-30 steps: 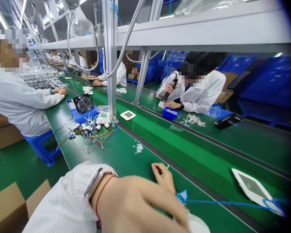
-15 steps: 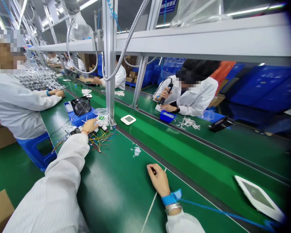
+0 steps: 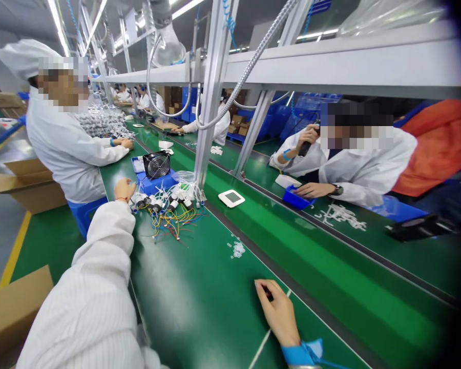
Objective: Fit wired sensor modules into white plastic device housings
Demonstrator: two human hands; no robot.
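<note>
My left hand (image 3: 124,189) hangs just left of a heap of small dark cylinders with white ends (image 3: 157,204), holding nothing I can see. Multicoloured wires (image 3: 172,223) spread from that heap across the green bench (image 3: 200,302). My right hand (image 3: 277,312) rests on the bench near the lower right, pinching a small dark item (image 3: 268,293). A blue wrist strap (image 3: 301,352) circles that wrist. A thin white line (image 3: 264,342) runs along the bench beneath the hand. Scattered small white rings (image 3: 237,249) lie between my hands.
A black-grilled fan (image 3: 156,165) sits on a blue tray beyond the heap. A white square panel (image 3: 231,198) lies by the metal rail. Co-workers in white coats sit on both sides, one (image 3: 363,164) using a handheld tool. A cardboard box (image 3: 11,312) stands at lower left.
My left hand has drawn back from the white parts to the left of the heap. My right hand sits lower in view, and the whole view has swung left.
</note>
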